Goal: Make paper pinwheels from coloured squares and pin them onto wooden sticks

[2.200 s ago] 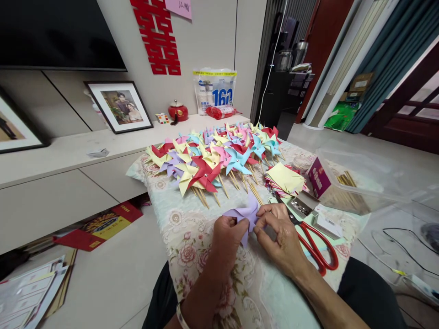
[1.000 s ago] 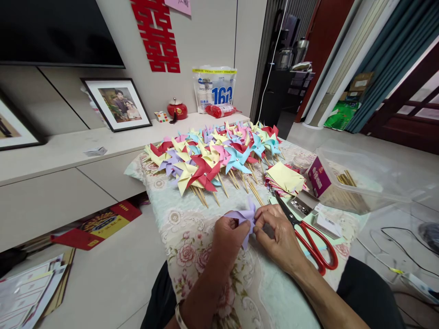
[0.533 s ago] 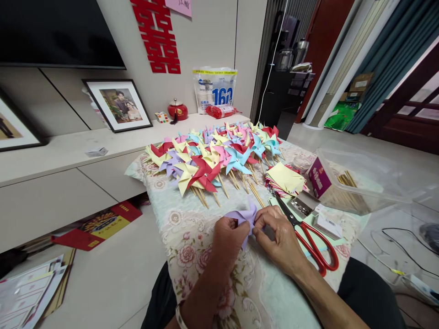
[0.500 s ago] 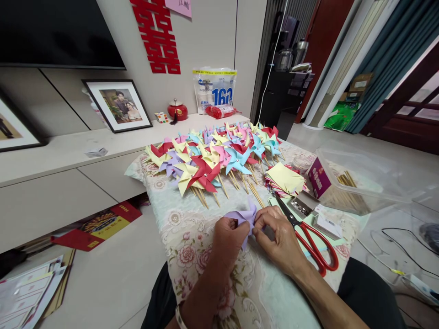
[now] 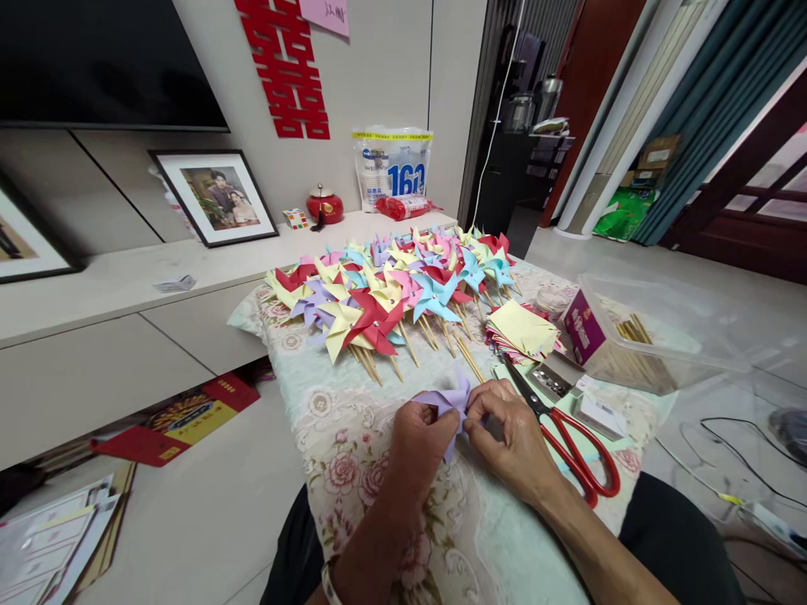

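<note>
A purple paper pinwheel (image 5: pixel 449 402) is held over the near part of the table. My left hand (image 5: pixel 421 437) is closed on its left side, thumb against the folded centre. From the right, my right hand (image 5: pixel 504 428) pinches the pinwheel's right edge between thumb and forefinger; any small part between those fingertips is hidden. Red-handled scissors (image 5: pixel 577 454) lie just right of my right hand, blades pointing away. Beyond them sits a small open box of metal pins (image 5: pixel 551 380). Many finished pinwheels (image 5: pixel 378 319) in several colours lie massed on sticks farther back.
A stack of coloured paper squares (image 5: pixel 523 328) lies behind the scissors. To the right stands a clear plastic tub (image 5: pixel 661 361) holding wooden sticks. A small white box (image 5: pixel 600 416) is beside the scissors. Loose sticks (image 5: pixel 470 357) lie ahead of my hands on the flowered tablecloth (image 5: pixel 353 420).
Both hands keep their hold on the purple pinwheel with hardly any movement. The whole view has shifted very slightly.
</note>
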Demonstrator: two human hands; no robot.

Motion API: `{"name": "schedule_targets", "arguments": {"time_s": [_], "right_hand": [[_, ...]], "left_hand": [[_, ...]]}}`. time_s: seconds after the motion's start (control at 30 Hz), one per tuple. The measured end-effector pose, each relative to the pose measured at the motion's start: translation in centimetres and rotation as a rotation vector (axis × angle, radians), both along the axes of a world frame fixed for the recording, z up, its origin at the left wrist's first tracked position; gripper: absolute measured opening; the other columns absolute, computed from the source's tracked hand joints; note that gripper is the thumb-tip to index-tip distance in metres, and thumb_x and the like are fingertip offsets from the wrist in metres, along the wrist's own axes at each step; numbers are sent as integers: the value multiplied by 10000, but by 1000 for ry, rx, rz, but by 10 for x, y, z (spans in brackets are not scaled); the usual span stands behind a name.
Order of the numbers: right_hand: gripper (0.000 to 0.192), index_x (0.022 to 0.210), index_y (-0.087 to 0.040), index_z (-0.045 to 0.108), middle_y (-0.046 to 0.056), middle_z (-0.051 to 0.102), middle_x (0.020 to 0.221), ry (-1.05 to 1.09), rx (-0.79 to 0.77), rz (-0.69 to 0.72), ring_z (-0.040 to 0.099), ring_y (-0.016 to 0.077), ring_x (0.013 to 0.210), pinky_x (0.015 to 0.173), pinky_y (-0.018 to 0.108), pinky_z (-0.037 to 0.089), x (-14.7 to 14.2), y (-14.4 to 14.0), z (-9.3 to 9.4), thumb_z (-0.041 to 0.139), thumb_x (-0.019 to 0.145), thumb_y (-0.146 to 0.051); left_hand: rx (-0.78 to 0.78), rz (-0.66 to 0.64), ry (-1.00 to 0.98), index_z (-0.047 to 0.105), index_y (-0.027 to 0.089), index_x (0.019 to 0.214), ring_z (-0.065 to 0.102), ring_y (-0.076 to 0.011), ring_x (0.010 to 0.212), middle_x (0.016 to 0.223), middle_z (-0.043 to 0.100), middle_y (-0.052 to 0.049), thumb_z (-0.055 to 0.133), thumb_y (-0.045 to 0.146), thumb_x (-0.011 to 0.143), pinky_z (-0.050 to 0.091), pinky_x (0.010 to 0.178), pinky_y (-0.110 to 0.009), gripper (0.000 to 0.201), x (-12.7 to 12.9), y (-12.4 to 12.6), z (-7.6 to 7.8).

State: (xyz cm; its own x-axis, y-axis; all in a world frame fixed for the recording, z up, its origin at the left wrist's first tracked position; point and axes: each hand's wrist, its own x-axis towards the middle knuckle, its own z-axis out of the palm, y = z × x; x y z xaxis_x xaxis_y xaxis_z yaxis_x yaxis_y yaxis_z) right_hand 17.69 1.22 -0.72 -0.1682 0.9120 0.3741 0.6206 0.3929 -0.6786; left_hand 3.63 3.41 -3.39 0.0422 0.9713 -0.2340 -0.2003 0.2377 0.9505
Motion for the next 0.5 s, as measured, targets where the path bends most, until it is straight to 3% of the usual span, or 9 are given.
{"name": "schedule_targets", "arguments": {"time_s": [0.13, 0.27, 0.37, 0.5], "right_hand": [[171, 705, -216, 569, 39, 652, 834, 8, 5, 2, 579, 229, 850, 768, 385, 435, -3, -2, 3, 588, 871, -182], [54, 895, -216, 665, 65, 675, 978, 29, 41, -24, 607, 240, 950, 835, 390, 469, 9, -2, 16, 616, 895, -239], [114, 950, -215, 681, 67, 692, 980, -4, 94, -139, 638, 229, 912, 808, 363, 488, 39, 1, 29, 588, 925, -275], [141, 854, -229, 709, 38, 724, 832, -191, 59, -357, 652, 215, 750, 683, 326, 462, 89, 6, 43, 582, 900, -270]], "left_hand": [[-14, 18, 1, 645, 157, 541, 440, -100, 472, 499, 556, 30, 678, 255, 566, 351, 463, -212, 106, -1, -1, 5], [-61, 61, -64, 710, 149, 636, 484, -113, 448, 503, 607, 27, 687, 265, 566, 426, 472, -230, 137, -3, -2, 14], [-101, 127, -119, 740, 135, 710, 568, -142, 507, 561, 670, 5, 704, 254, 550, 490, 509, -247, 202, -4, -2, 20], [-112, 141, -161, 720, 134, 660, 574, -135, 504, 550, 671, 1, 717, 257, 543, 482, 490, -231, 170, -5, -1, 22]]}}
